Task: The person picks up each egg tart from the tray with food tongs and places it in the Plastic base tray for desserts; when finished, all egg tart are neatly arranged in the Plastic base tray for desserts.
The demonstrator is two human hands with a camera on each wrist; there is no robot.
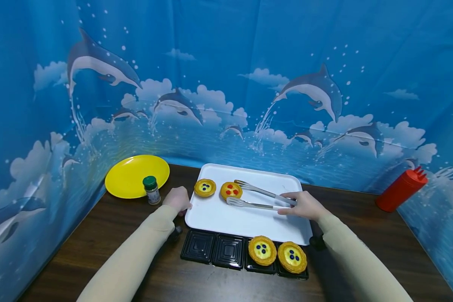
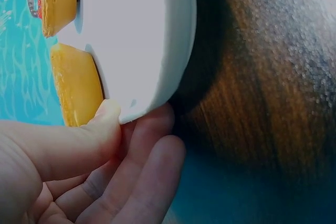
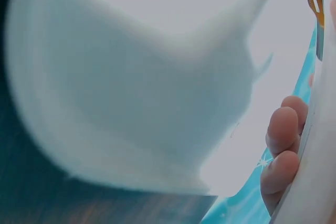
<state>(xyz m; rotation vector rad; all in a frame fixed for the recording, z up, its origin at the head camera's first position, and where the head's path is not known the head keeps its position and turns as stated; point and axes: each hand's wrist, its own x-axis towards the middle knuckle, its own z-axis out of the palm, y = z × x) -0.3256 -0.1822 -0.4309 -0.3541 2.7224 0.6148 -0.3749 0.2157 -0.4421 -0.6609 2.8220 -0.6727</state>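
Observation:
My left hand (image 1: 177, 199) pinches the left edge of a white tray (image 1: 211, 218), thumb on top and fingers beneath in the left wrist view. My right hand (image 1: 303, 204) grips metal tongs (image 1: 262, 191) over the tray. The slotted tips of the tongs lie on either side of a tart with red topping (image 1: 231, 191). To the left of it on the tray sits a tart with blue dots (image 1: 205, 188). In the right wrist view the fingers (image 3: 282, 129) of my right hand show at the right, largely covered by a pale shape.
Below the tray is a row of black square trays (image 1: 228, 250); its two right squares bear blue-dotted tarts (image 1: 262, 251). A yellow plate (image 1: 136, 167) and a green-capped jar (image 1: 152, 191) stand left. A red squeeze bottle (image 1: 400, 191) is tilted far right. A dolphin-print curtain (image 1: 226, 63) hangs behind.

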